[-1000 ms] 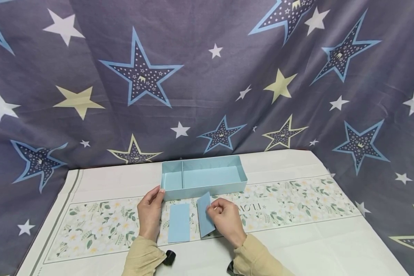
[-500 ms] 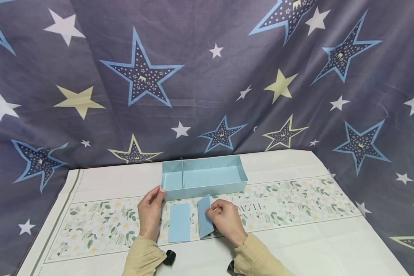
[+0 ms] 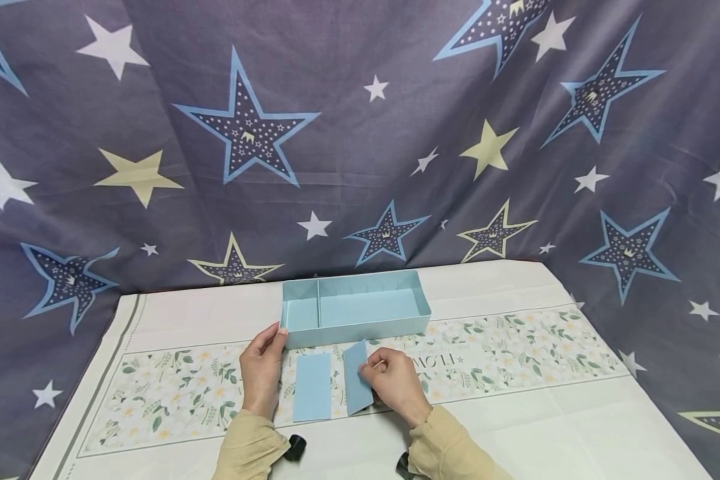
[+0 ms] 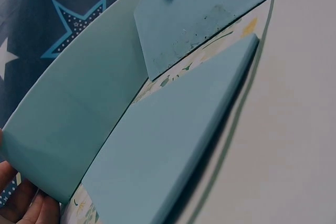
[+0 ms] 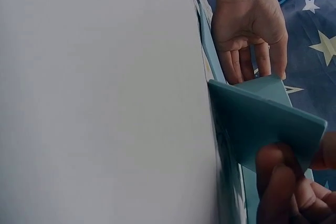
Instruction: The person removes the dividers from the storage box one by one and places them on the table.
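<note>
A long light-blue open box (image 3: 360, 335) stands on the table, with one cross divider (image 3: 319, 303) towards its left end. My left hand (image 3: 261, 373) holds the box's near left corner, thumb at the rim and fingers along the outer side. Between thumb and fingers, my right hand (image 3: 396, 383) pinches a flat blue panel (image 3: 355, 387) by its right edge. That panel (image 5: 257, 114) stands tilted up in front of the box, and small dark specks mark its face in the left wrist view. A second blue panel (image 3: 312, 390) lies flat to its left, between my hands.
A white tablecloth (image 3: 576, 427) with a flower-printed band (image 3: 174, 400) covers the table. Directly behind the table hangs a dark curtain (image 3: 348, 167) printed with stars. Black straps (image 3: 295, 448) show at both wrists.
The panel in my right hand has tipped slightly, its top corner now a little lower. My left hand, the box and the flat panel have stayed in place.
</note>
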Demonstrator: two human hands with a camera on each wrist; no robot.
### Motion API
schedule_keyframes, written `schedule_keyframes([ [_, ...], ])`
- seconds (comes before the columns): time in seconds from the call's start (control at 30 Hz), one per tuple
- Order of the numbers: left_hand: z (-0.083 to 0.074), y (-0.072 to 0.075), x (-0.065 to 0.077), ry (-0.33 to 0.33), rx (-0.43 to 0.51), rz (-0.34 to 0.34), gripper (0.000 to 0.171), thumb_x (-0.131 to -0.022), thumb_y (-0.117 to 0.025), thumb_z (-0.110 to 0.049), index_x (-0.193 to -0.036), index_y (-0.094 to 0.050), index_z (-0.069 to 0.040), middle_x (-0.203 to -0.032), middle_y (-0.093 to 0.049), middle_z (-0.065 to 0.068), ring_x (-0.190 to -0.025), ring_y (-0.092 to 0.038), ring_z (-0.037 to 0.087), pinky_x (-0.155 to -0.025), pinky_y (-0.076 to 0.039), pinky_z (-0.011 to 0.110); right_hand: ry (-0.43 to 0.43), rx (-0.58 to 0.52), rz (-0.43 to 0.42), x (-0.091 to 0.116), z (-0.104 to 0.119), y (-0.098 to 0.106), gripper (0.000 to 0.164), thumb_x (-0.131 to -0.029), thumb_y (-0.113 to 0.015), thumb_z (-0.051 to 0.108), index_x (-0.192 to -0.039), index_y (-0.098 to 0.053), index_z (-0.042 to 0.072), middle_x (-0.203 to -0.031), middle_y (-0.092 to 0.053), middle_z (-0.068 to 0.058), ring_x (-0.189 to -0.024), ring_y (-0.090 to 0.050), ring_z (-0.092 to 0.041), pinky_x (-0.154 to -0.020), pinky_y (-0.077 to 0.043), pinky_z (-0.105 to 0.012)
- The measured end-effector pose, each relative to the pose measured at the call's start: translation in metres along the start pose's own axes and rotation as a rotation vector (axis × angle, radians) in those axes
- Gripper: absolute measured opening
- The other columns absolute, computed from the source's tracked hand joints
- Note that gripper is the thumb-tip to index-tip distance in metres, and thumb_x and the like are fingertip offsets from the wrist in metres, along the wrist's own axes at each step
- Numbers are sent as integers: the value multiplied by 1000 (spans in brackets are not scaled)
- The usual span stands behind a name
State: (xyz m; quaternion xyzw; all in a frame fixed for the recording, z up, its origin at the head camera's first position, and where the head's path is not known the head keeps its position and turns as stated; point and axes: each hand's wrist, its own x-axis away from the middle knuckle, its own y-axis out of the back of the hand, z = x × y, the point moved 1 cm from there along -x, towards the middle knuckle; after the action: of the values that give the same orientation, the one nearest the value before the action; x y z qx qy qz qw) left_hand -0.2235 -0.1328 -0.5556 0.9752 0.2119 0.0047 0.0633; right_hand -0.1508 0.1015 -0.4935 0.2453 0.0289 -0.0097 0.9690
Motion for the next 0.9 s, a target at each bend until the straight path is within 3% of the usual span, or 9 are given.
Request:
schedule_keyframes([
  [0.17,-2,0,1,11,-19,-4,40,-79,-60,-54,-111,-59,-30,-111,-59,-4,-97,-52,6,-87,-48,33,-2,21,8,0,0,3,14,-81,-63,20,-67,-59,17,-46,-50,3,-37,-47,-13,-32,-40,-25],
  [0.37,-24,3,12,10,13,30,43,-83,-60,-45,-117,-58,-18,-116,-57,7,-102,-51,16,-90,-46,42,-11,32,27,-2,0,9,18,-82,-61,23,-65,-62,17,-46,-52,2,-38,-49,-14,-32,-42,-27],
  [0.57,-10,2,5,0,-30,8,40,-82,-59,-50,-114,-59,-26,-114,-59,0,-100,-52,10,-88,-48,35,-36,39,57,-3,-2,12,20,-83,-60,25,-66,-62,15,-45,-52,2,-36,-49,-15,-31,-45,-29],
  [0.77,-7,1,3,0,-8,6,40,-82,-60,-49,-114,-59,-25,-113,-58,0,-99,-52,11,-88,-48,37,-32,65,74,-4,-4,14,19,-84,-60,25,-67,-61,16,-47,-53,1,-37,-50,-14,-33,-46,-31],
  [0.9,-22,4,11,16,-6,19,40,-83,-59,-47,-116,-58,-23,-113,-58,0,-99,-51,9,-89,-48,34,-28,70,79,-5,-6,15,20,-85,-59,24,-67,-61,16,-48,-53,0,-38,-51,-14,-34,-47,-32],
])
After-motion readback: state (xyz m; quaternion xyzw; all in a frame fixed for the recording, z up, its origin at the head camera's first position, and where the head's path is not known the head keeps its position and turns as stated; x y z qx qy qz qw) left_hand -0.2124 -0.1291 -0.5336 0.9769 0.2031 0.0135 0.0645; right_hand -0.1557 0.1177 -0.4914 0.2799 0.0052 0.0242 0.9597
